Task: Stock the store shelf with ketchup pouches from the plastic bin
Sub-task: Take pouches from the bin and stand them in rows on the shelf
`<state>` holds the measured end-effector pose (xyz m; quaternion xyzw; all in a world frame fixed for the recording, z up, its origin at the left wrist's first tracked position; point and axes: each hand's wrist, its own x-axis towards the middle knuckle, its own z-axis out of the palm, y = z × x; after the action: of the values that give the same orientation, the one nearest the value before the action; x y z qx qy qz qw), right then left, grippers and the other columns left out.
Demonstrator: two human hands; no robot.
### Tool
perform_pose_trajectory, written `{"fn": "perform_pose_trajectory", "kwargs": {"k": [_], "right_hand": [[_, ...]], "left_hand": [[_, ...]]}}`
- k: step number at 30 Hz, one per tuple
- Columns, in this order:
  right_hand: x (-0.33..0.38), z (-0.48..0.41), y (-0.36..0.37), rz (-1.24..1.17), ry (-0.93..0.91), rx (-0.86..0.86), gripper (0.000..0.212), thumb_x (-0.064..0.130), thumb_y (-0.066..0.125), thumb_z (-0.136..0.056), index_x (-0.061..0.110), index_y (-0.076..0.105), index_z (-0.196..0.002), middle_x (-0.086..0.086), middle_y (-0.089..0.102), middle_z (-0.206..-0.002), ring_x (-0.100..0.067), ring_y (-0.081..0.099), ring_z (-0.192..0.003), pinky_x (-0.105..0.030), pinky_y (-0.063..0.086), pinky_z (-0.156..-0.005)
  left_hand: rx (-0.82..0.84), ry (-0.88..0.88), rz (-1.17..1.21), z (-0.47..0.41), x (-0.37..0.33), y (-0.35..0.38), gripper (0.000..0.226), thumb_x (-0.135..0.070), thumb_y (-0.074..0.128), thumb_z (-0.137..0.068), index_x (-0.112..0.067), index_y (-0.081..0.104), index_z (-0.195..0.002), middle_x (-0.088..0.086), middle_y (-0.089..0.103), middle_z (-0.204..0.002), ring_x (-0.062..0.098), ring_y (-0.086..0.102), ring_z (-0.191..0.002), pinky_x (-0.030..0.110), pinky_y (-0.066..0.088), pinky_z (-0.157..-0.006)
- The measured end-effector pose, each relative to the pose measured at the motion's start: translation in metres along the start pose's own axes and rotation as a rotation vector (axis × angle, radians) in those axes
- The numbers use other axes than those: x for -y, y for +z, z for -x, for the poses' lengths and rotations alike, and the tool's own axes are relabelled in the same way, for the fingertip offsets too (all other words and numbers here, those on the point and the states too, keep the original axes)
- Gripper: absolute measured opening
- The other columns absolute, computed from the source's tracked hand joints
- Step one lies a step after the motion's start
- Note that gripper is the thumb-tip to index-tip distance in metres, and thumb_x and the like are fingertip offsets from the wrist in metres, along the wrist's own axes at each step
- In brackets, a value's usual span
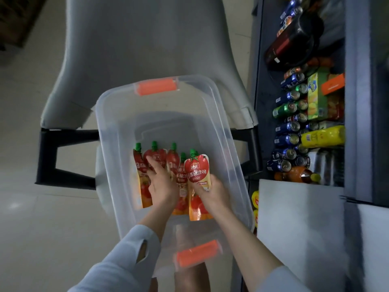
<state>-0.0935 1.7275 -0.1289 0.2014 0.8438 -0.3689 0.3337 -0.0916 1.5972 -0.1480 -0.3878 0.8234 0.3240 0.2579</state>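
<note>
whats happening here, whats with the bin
A person is taking ketchup pouches out of a clear plastic bin that sits on a grey chair. The right hand grips one pouch, raised above the others. The left hand reaches in with straight fingers onto the remaining pouches lying in the bin. The shelf on the right holds drink cans and bottles.

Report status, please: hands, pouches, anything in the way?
Right hand grips one ketchup pouch inside the bin. Left hand open, touching the other pouches. Nothing seen blocking the bin's top.
</note>
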Motion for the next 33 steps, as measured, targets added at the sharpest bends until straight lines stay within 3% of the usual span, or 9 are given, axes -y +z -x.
{"fn": "perform_pose_trajectory", "kwargs": {"k": [3,5,7,11,17,20,25,29,33], "right_hand": [[0.006,0.022,-0.014,-0.081,-0.042,0.009,0.023,0.040,0.069,-0.091,0.026,0.061,-0.107,0.012,0.068,-0.092,-0.006,0.066,-0.084,-0.023,0.050,-0.071],[0.012,0.041,-0.023,-0.126,-0.059,0.014,0.023,0.037,0.067,-0.093,0.028,0.059,-0.112,0.013,0.068,-0.096,-0.006,0.067,-0.088,-0.023,0.053,-0.075],[0.016,0.062,-0.031,-0.188,-0.075,0.007,0.026,0.039,0.067,-0.093,0.028,0.060,-0.116,0.013,0.069,-0.101,-0.008,0.069,-0.095,-0.024,0.055,-0.078],[0.031,0.112,-0.050,-0.380,-0.075,-0.023,0.032,0.049,0.064,-0.092,0.030,0.061,-0.118,0.011,0.071,-0.107,-0.006,0.069,-0.097,-0.024,0.058,-0.080],[0.051,0.199,-0.089,-0.619,-0.111,-0.100,0.030,0.047,0.065,-0.092,0.029,0.066,-0.116,0.007,0.074,-0.108,-0.010,0.071,-0.097,-0.026,0.059,-0.079],[0.052,0.243,-0.109,-0.685,-0.156,-0.153,0.024,0.045,0.067,-0.091,0.031,0.068,-0.110,0.009,0.074,-0.105,-0.010,0.070,-0.100,-0.032,0.058,-0.087],[0.033,0.299,-0.143,-0.825,-0.196,-0.319,0.015,0.034,0.071,-0.090,0.026,0.069,-0.102,0.001,0.076,-0.103,-0.018,0.073,-0.100,-0.040,0.058,-0.090],[0.011,0.343,-0.171,-1.019,-0.209,-0.480,0.027,0.028,0.071,-0.092,0.016,0.066,-0.115,-0.004,0.076,-0.106,-0.021,0.074,-0.098,-0.037,0.057,-0.083],[-0.012,0.392,-0.201,-1.106,-0.232,-0.672,0.028,0.032,0.074,-0.088,0.015,0.069,-0.110,-0.005,0.078,-0.103,-0.025,0.075,-0.095,-0.043,0.059,-0.088]], "left_hand": [[0.080,0.017,-0.061,0.017,0.006,-0.018,0.074,-0.008,0.057,-0.088,-0.017,0.018,-0.150,0.014,0.061,-0.117,0.036,0.060,-0.106,0.043,0.049,-0.086],[0.124,0.061,-0.055,0.031,0.007,-0.030,0.039,-0.009,0.056,-0.085,-0.013,0.052,-0.124,0.013,0.068,-0.105,0.033,0.063,-0.093,0.041,0.054,-0.080],[0.178,0.075,0.013,0.047,0.008,-0.043,0.021,-0.014,0.057,-0.085,-0.012,0.061,-0.106,0.011,0.070,-0.099,0.028,0.063,-0.085,0.039,0.055,-0.077],[0.303,0.098,0.276,0.087,0.003,-0.084,0.023,-0.035,0.068,-0.085,-0.016,0.060,-0.096,0.004,0.069,-0.092,0.024,0.066,-0.087,0.043,0.056,-0.083],[0.437,0.220,0.531,0.161,-0.002,-0.151,0.019,-0.027,0.065,-0.089,-0.013,0.057,-0.099,0.013,0.069,-0.099,0.026,0.069,-0.088,0.049,0.057,-0.083],[0.466,0.290,0.567,0.196,-0.009,-0.176,0.028,-0.031,0.062,-0.090,-0.014,0.052,-0.110,0.013,0.067,-0.104,0.029,0.069,-0.091,0.050,0.057,-0.082],[0.531,0.442,0.579,0.242,-0.032,-0.200,0.015,-0.034,0.054,-0.095,-0.019,0.055,-0.098,0.014,0.069,-0.099,0.033,0.069,-0.091,0.052,0.056,-0.084],[0.612,0.606,0.516,0.285,-0.063,-0.200,0.017,-0.028,0.053,-0.097,-0.018,0.052,-0.083,0.004,0.065,-0.077,0.014,0.068,-0.064,0.034,0.057,-0.058],[0.736,0.752,0.432,0.328,-0.099,-0.182,0.028,-0.032,0.063,-0.091,-0.007,0.052,-0.089,0.018,0.063,-0.084,0.033,0.064,-0.077,0.050,0.056,-0.072]]}}
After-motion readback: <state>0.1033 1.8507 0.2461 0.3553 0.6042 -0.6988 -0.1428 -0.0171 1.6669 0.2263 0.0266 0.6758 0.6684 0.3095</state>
